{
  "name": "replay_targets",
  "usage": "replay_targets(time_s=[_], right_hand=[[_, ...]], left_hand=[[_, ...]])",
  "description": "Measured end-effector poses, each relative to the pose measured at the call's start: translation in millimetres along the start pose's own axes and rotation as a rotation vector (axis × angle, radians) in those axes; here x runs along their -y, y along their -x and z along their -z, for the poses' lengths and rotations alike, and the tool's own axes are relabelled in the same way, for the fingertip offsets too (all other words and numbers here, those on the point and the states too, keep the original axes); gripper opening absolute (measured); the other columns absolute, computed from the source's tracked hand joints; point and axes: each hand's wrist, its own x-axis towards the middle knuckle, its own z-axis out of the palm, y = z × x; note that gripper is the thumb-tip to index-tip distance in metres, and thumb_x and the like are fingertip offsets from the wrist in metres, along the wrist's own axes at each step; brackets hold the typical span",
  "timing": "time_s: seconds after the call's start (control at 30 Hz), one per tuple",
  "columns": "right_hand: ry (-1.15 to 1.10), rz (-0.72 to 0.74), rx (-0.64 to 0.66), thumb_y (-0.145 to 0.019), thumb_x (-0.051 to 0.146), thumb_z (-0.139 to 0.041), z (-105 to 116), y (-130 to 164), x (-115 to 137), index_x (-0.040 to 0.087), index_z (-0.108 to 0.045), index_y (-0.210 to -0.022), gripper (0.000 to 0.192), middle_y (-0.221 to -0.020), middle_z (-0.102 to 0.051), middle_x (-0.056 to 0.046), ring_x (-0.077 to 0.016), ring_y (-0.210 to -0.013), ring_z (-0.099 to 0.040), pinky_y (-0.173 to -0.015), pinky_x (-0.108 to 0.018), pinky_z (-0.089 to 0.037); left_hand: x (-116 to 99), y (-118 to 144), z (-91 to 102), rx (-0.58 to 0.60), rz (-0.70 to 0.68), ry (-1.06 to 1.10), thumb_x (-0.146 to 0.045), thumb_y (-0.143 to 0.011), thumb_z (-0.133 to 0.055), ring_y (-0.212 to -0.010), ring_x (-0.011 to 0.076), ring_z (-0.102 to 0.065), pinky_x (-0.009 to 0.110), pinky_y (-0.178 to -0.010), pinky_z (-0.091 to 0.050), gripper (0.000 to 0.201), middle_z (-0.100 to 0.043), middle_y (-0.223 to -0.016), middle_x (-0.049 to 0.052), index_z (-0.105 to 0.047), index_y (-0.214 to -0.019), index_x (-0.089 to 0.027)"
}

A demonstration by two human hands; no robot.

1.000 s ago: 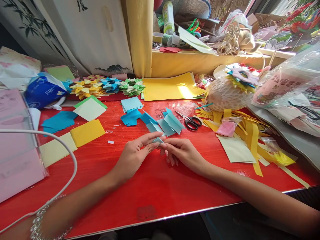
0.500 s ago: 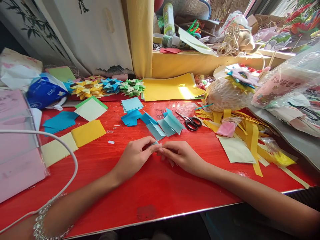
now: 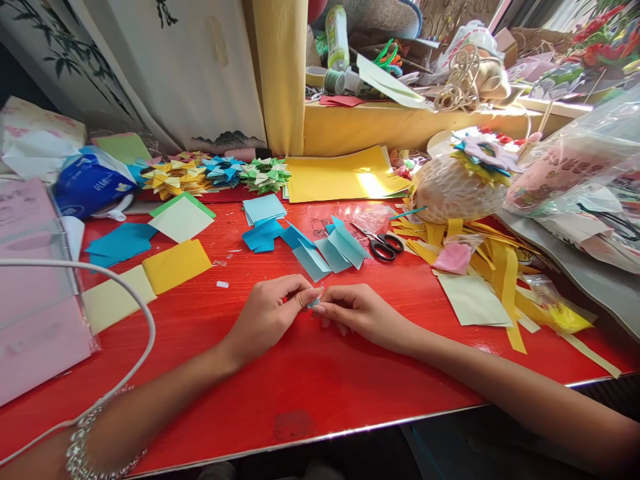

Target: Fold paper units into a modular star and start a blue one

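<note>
A small piece of light blue paper (image 3: 313, 303) is pinched between my two hands, mostly hidden by the fingers. My left hand (image 3: 274, 308) grips it from the left with thumb and index finger. From the other side, my right hand (image 3: 361, 312) closes thumb and fingers on it. Both hands hover low over the red table (image 3: 280, 400). Just beyond them lie folded light blue papers (image 3: 340, 250), some with darker blue backs. Black-handled scissors (image 3: 385, 247) rest partly open to their right. A stack of light blue squares (image 3: 264, 209) sits farther back.
Yellow paper (image 3: 177, 266), blue squares (image 3: 121, 243) and a pink folder (image 3: 40, 293) lie at left. A white cable (image 3: 150, 327) arcs over my left forearm. Folded paper rings (image 3: 220, 171) line the back. At right are yellow strips (image 3: 507, 287) and a woven ball (image 3: 457, 190).
My fingertips have shifted slightly on the blue paper; it now shows a little lower between the thumbs. Everything else on the table stays in place.
</note>
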Motion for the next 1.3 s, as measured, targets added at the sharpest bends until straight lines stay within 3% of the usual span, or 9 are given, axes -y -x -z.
replay_targets(time_s=[0.17,0.33,0.47,0.67,0.8,1.1,1.3], right_hand=[[0.195,0.088,0.004,-0.086,0.033,-0.045,-2.4,1.3,2.3,0.014,-0.053,-0.073,0.024,-0.063,-0.052,0.000,-0.0096,-0.056,-0.046,-0.052,-0.020,-0.033],[0.234,0.159,0.011,-0.088,0.026,-0.041,-2.2,2.5,3.0,0.015,-0.051,-0.069,0.024,-0.064,-0.055,-0.001,-0.0099,-0.058,-0.048,-0.056,-0.021,-0.035],[0.098,0.092,-0.005,-0.089,0.032,-0.039,-0.5,2.0,2.3,0.015,-0.048,-0.066,0.030,-0.060,-0.051,0.001,-0.0079,-0.052,-0.044,-0.052,-0.020,-0.034],[-0.145,-0.012,-0.085,-0.088,0.037,-0.040,-0.8,0.4,-1.9,0.014,-0.054,-0.084,0.027,-0.058,-0.049,0.003,-0.0058,-0.044,-0.043,-0.044,-0.018,-0.034],[-0.166,-0.006,-0.093,-0.087,0.037,-0.042,-0.7,0.2,-1.3,0.014,-0.055,-0.083,0.027,-0.056,-0.049,0.003,-0.0050,-0.042,-0.042,-0.043,-0.017,-0.034],[-0.360,-0.076,-0.190,-0.085,0.038,-0.046,0.6,-2.4,-0.5,0.014,-0.055,-0.078,0.027,-0.047,-0.048,0.005,-0.0040,-0.034,-0.038,-0.034,-0.015,-0.028],[-0.405,-0.048,-0.294,-0.085,0.034,-0.046,9.0,-4.2,-3.9,0.015,-0.055,-0.078,0.022,-0.044,-0.043,0.007,-0.0028,-0.032,-0.034,-0.032,-0.014,-0.024]], left_hand=[[-1.8,1.0,0.3,0.017,-0.010,-0.028,-0.034,-0.085,-0.043,-0.058,0.0096,-0.046,0.019,-0.056,-0.035,0.029,-0.055,-0.060,-0.002,-0.058,-0.066,-0.017],[-0.6,2.3,-2.3,0.047,0.036,0.038,-0.036,-0.084,-0.042,-0.053,0.0091,-0.047,0.019,-0.052,-0.037,0.027,-0.057,-0.063,-0.002,-0.060,-0.074,-0.018],[4.1,0.6,-5.7,-0.004,0.117,0.164,-0.040,-0.084,-0.042,-0.048,0.0083,-0.046,0.020,-0.050,-0.038,0.025,-0.055,-0.062,-0.003,-0.057,-0.082,-0.020],[8.5,-5.4,-4.2,-0.014,0.224,0.252,-0.043,-0.079,-0.049,-0.043,0.0069,-0.037,0.018,-0.041,-0.029,0.025,-0.044,-0.054,-0.005,-0.053,-0.077,-0.018],[6.2,-5.2,0.0,-0.054,0.187,0.169,-0.042,-0.082,-0.043,-0.045,0.0071,-0.034,0.019,-0.044,-0.027,0.030,-0.042,-0.052,-0.005,-0.047,-0.065,-0.018],[5.5,-6.2,1.7,-0.019,0.109,0.034,-0.038,-0.084,-0.043,-0.048,0.0070,-0.037,0.019,-0.047,-0.027,0.026,-0.049,-0.057,-0.006,-0.048,-0.067,-0.019],[10.5,-11.5,16.0,-0.196,0.085,-0.007,-0.038,-0.086,-0.038,-0.046,0.0072,-0.034,0.020,-0.045,-0.027,0.028,-0.049,-0.059,-0.004,-0.045,-0.067,-0.019]])
